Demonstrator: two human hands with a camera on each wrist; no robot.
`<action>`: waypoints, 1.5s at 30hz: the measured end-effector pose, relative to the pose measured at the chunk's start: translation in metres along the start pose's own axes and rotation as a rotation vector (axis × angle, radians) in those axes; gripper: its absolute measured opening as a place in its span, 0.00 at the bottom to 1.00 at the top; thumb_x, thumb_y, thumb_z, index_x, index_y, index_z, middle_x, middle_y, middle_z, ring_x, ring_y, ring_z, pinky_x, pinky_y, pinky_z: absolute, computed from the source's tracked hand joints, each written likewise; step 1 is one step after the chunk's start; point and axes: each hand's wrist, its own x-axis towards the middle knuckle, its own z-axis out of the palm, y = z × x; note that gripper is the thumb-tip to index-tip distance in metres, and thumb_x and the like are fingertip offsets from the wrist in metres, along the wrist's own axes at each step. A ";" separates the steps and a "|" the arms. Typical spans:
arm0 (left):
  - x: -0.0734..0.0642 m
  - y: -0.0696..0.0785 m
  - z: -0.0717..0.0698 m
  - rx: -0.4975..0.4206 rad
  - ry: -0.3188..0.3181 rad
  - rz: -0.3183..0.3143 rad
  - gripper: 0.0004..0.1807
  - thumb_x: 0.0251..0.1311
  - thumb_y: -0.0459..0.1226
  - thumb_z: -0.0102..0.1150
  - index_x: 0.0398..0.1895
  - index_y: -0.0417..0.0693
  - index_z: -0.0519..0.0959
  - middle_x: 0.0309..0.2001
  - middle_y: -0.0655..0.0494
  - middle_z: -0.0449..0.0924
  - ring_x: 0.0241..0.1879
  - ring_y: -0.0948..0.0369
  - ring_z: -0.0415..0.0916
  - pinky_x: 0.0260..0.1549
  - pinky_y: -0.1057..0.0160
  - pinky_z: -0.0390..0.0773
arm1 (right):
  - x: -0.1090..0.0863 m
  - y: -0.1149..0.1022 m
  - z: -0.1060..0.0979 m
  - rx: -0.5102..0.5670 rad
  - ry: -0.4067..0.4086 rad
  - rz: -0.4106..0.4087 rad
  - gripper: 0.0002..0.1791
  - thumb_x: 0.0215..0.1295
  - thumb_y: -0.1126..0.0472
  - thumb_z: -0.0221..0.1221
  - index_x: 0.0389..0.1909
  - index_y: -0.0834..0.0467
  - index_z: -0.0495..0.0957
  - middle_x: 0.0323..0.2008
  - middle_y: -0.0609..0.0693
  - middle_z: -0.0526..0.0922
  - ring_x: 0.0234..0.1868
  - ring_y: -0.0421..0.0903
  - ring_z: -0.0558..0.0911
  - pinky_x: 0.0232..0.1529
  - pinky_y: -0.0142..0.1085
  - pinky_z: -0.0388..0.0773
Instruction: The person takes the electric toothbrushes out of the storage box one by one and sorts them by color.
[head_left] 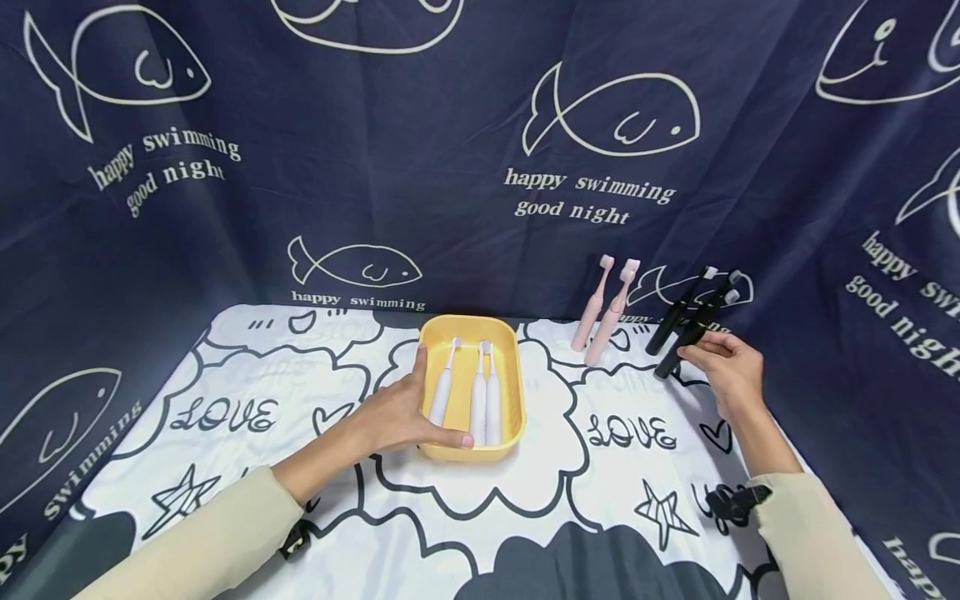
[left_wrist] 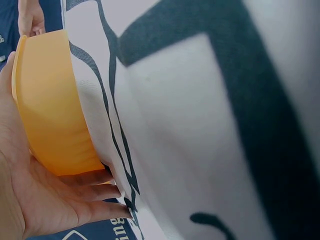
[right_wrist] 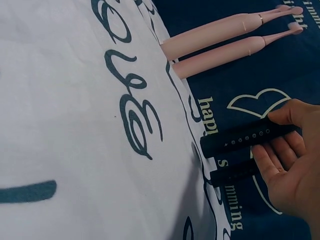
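A yellow plastic basket (head_left: pixel 512 358) sits mid-table with three white electric toothbrushes (head_left: pixel 442 392) lying inside. My left hand (head_left: pixel 401 412) rests against its left side, fingers straight and spread along the wall, the thumb across the front rim. In the left wrist view the palm lies close to the yellow wall. At the right, my right hand (head_left: pixel 723 367) pinches a black electric toothbrush (right_wrist: pixel 227 142) by its handle between thumb and fingers. Other black toothbrushes (head_left: pixel 663 329) lean close beside it; the hand partly covers them in the right wrist view.
Two pink electric toothbrushes (head_left: pixel 609 325) lean against the dark blue fish-print cloth (head_left: pixel 465 200), left of the black ones. A white cloth with black drawings (head_left: pixel 300 392) covers the table. The blue cloth rises right behind the table's back edge.
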 end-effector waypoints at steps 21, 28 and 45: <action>-0.002 0.000 -0.001 -0.015 0.004 0.007 0.98 0.35 0.82 0.81 0.94 0.52 0.24 0.88 0.38 0.65 0.76 0.45 0.77 0.72 0.39 0.79 | 0.017 0.001 0.008 -0.007 0.080 -0.023 0.20 0.60 0.79 0.74 0.39 0.50 0.86 0.25 0.31 0.89 0.28 0.27 0.86 0.34 0.19 0.81; 0.000 0.001 0.000 -0.006 0.003 -0.004 0.97 0.36 0.82 0.80 0.95 0.51 0.26 0.89 0.39 0.62 0.78 0.44 0.75 0.73 0.38 0.78 | 0.020 0.003 0.007 -0.025 0.105 -0.021 0.22 0.59 0.80 0.74 0.40 0.49 0.85 0.24 0.29 0.88 0.28 0.25 0.85 0.34 0.19 0.80; -0.001 0.001 0.000 -0.016 0.000 0.005 0.98 0.35 0.82 0.81 0.94 0.53 0.24 0.89 0.39 0.63 0.76 0.46 0.77 0.72 0.39 0.79 | 0.028 0.011 0.005 -0.048 0.126 -0.012 0.21 0.60 0.78 0.75 0.41 0.48 0.85 0.23 0.28 0.88 0.27 0.25 0.85 0.33 0.19 0.80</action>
